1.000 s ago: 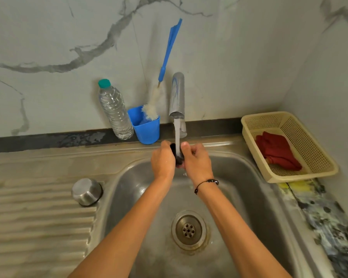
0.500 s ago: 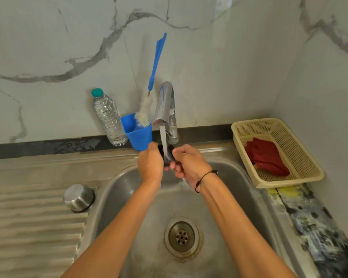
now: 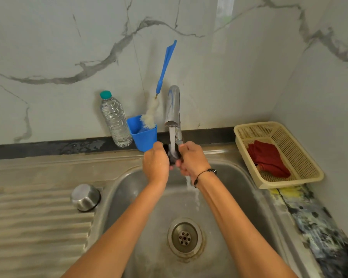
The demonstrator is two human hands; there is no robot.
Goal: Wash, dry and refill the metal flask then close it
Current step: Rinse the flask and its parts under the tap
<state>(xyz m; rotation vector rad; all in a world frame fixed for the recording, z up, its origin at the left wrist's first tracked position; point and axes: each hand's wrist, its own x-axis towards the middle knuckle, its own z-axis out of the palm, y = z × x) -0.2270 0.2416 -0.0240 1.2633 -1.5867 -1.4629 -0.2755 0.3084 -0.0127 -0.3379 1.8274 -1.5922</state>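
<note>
We grip a small dark flask part (image 3: 172,156) (likely the stopper) with left hand (image 3: 156,162) and right hand (image 3: 192,159) under the tap (image 3: 173,106) stream, rinsing it at 12 o'clock over the sink (image 3: 239,189).

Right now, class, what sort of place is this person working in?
Most likely a kitchen sink area: a steel sink with ribbed drainer, a running tap, and a bottle brush by a marble-look wall.
</note>
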